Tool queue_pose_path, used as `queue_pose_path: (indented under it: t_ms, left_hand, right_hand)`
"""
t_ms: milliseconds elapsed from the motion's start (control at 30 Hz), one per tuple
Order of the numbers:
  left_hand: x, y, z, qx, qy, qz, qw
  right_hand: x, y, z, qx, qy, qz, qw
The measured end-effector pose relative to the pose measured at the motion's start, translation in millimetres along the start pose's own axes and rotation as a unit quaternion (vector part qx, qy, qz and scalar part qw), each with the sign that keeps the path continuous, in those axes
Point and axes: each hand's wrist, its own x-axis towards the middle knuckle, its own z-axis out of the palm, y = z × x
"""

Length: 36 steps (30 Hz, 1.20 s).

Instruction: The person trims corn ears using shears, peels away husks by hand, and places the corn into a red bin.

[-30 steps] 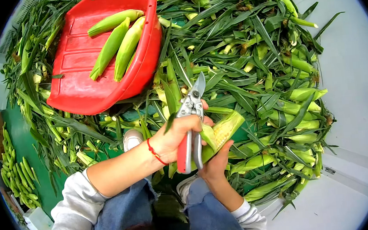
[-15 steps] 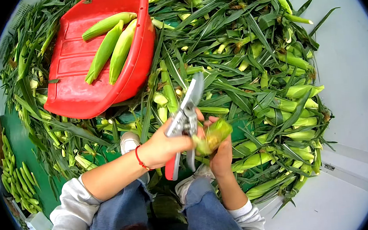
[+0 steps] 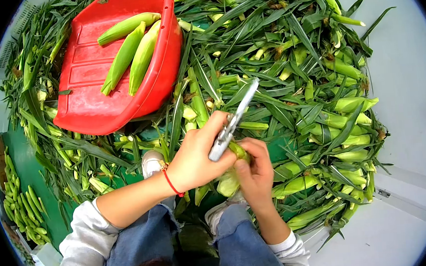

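Note:
My left hand (image 3: 197, 156), with a red cord bracelet at the wrist, is closed around pruning shears (image 3: 239, 113). Their metal blades point up and to the right; the handles are mostly hidden by the hand. Just beside it, my right hand (image 3: 257, 172) grips a green ear of corn (image 3: 228, 184). The ear is held low between both hands, and fingers cover much of it. My left fingers are close against its upper part, but whether they touch it I cannot tell.
A red plastic scoop-shaped tub (image 3: 88, 105) holds three husked-on corn ears (image 3: 124, 57). Cut leaves and stalks (image 3: 275, 95) cover the green floor around it. More ears (image 3: 346, 142) are heaped at right, and others (image 3: 26, 210) lie at far left.
The shears have turned in my left hand, their blades now angled further right. The corn ear has tipped downward, and my right hand has curled around it near the left hand.

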Motion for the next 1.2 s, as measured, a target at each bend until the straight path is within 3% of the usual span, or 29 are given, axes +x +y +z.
queue_pose_path:
  t_ms: [33, 100, 167, 267, 333, 433, 533, 567, 600, 667, 700, 733, 800, 833, 867, 933, 967, 1067, 1133, 1167, 1200]
  left_hand:
    - [-0.8, -6.9, 8.2, -0.093, 0.029, 0.012, 0.995]
    - [-2.4, -10.0, 19.8, -0.320, 0.049, -0.091, 0.942]
    - [-3.2, -11.2, 19.5, -0.522, 0.059, -0.201, 0.827]
    - [-3.3, -10.3, 11.7, -0.659, -0.004, -0.188, 0.728]
    - [-5.1, -20.5, 8.5, -0.686, -0.111, -0.116, 0.710]
    - [-7.3, -21.7, 6.7, -0.656, -0.134, -0.088, 0.738]
    - [-9.2, -13.7, 2.6, -0.618, -0.105, -0.137, 0.767]
    - [-7.2, -12.6, 3.8, -0.575, -0.098, -0.129, 0.802]
    - [-4.9, -11.0, -0.6, -0.537, -0.128, -0.124, 0.825]
    - [-0.3, -9.0, -15.3, -0.455, -0.189, -0.111, 0.863]
    - [0.3, -13.9, -20.2, -0.351, -0.185, -0.042, 0.917]
    - [-1.2, -13.3, -28.7, -0.148, -0.153, -0.008, 0.977]
    - [-4.3, -13.7, -32.3, 0.027, -0.176, -0.094, 0.980]
    - [-8.9, -37.5, -24.4, -0.017, -0.188, -0.062, 0.980]
    - [-16.8, -67.4, -8.7, -0.062, -0.198, -0.031, 0.978]
    - [-34.1, -75.7, 15.3, -0.236, -0.145, -0.116, 0.954]
    - [-36.6, -74.4, 18.2, -0.198, -0.135, -0.119, 0.964]
    - [-40.5, -64.3, 9.0, -0.016, -0.144, -0.093, 0.985]
    - [-47.6, -58.5, 3.1, 0.011, -0.211, -0.072, 0.975]
    - [-49.1, -47.0, -6.3, 0.018, -0.257, -0.104, 0.961]
    - [-54.6, -48.0, -13.4, -0.006, -0.264, -0.061, 0.963]
  right_hand:
    - [-3.3, 4.6, 3.0, 0.022, 0.014, 0.030, 0.999]
    - [-5.2, 14.6, 4.2, 0.185, 0.073, 0.071, 0.977]
    - [-1.4, 15.3, 7.1, 0.349, 0.140, 0.125, 0.918]
    - [4.7, 12.8, -1.3, 0.643, 0.127, 0.187, 0.732]
    - [4.0, 12.5, -6.2, 0.682, 0.117, 0.186, 0.697]
    - [1.4, 18.1, -5.8, 0.723, 0.080, 0.152, 0.669]
    - [2.7, 15.9, -3.2, 0.647, 0.069, 0.156, 0.743]
    - [3.1, 16.8, -1.2, 0.625, 0.090, 0.180, 0.755]
    - [-1.0, 31.2, -10.5, 0.650, 0.064, 0.238, 0.719]
    - [-4.3, 40.4, -11.2, 0.595, 0.159, 0.345, 0.708]
    - [-3.2, 41.3, -14.1, 0.561, 0.152, 0.411, 0.703]
    - [-5.9, 48.1, -18.0, 0.589, 0.160, 0.405, 0.681]
    - [-16.2, 65.4, -22.2, 0.647, 0.174, 0.390, 0.632]
    - [-18.8, 68.8, -23.4, 0.667, 0.190, 0.384, 0.609]
    - [-12.6, 58.4, -20.4, 0.669, 0.186, 0.366, 0.620]
    - [2.7, 27.9, -9.0, 0.672, 0.180, 0.328, 0.639]
    - [-2.0, 29.2, -2.7, 0.666, 0.164, 0.279, 0.672]
    - [-6.6, 41.5, 16.9, 0.384, 0.180, 0.264, 0.866]
    - [1.6, 64.4, -7.6, 0.368, 0.209, 0.382, 0.822]
    - [-2.6, 98.2, -34.9, 0.464, 0.211, 0.341, 0.790]
    - [-8.7, 122.2, -56.6, 0.549, 0.220, 0.296, 0.750]
